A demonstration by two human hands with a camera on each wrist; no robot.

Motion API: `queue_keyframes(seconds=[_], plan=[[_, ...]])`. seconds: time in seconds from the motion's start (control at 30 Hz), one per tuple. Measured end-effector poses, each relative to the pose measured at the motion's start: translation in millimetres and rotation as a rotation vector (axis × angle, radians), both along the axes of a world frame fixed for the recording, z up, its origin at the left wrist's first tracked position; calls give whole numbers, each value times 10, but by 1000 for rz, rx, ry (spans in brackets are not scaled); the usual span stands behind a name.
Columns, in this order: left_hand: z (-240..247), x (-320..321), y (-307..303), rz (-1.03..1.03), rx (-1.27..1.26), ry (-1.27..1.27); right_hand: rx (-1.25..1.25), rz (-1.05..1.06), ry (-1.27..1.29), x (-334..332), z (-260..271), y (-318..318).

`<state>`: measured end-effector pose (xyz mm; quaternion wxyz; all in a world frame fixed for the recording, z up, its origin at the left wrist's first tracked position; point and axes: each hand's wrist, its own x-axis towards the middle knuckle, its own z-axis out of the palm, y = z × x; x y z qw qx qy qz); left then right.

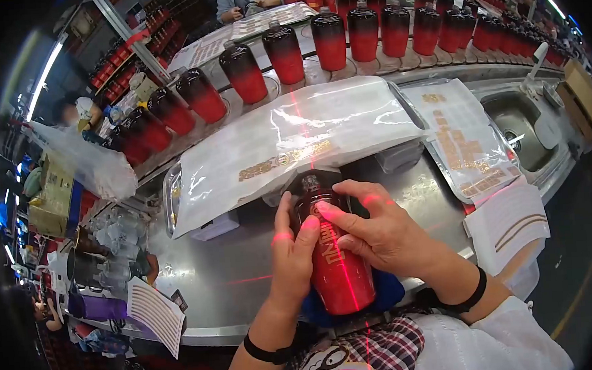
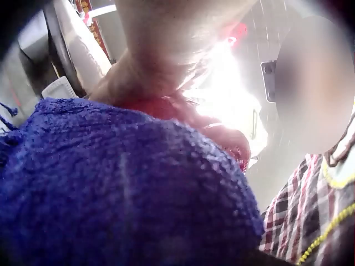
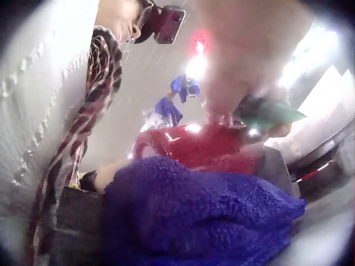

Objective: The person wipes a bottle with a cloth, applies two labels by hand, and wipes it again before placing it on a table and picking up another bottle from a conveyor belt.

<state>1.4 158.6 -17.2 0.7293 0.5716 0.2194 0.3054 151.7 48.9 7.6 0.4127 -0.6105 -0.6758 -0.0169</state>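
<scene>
A glossy bottle (image 1: 343, 284), red fading to black towards its neck, lies neck away on a blue towel (image 1: 390, 289). Gold lettering (image 1: 328, 241) runs lengthwise along its upper face, and a red laser line crosses it. My left hand (image 1: 292, 256) grips the bottle's left side, thumb on the front near the lettering. From the right, my right hand (image 1: 387, 230) holds the bottle by its shoulder, with the thumb pressing on the top of the lettering. A green, flat, pointed piece (image 3: 272, 113) shows at the right hand's fingers in the right wrist view.
Beyond the bottle a tray covered by a white sheet (image 1: 292, 127) spans the metal table (image 1: 246, 256). Right of it lie a tray of gold decals (image 1: 466, 147), papers (image 1: 509, 226) and a sink (image 1: 516, 120). Several red-black bottles (image 1: 331, 44) line a conveyor behind.
</scene>
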Motion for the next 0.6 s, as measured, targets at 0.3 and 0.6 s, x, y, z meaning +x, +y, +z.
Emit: queue_keyframes(seconds=[0.3, 0.6], plan=[[-43, 9, 13, 34, 46, 26, -15, 10, 87, 2, 13, 13], [102, 65, 24, 15, -196, -1, -12, 2, 60, 30, 13, 32]])
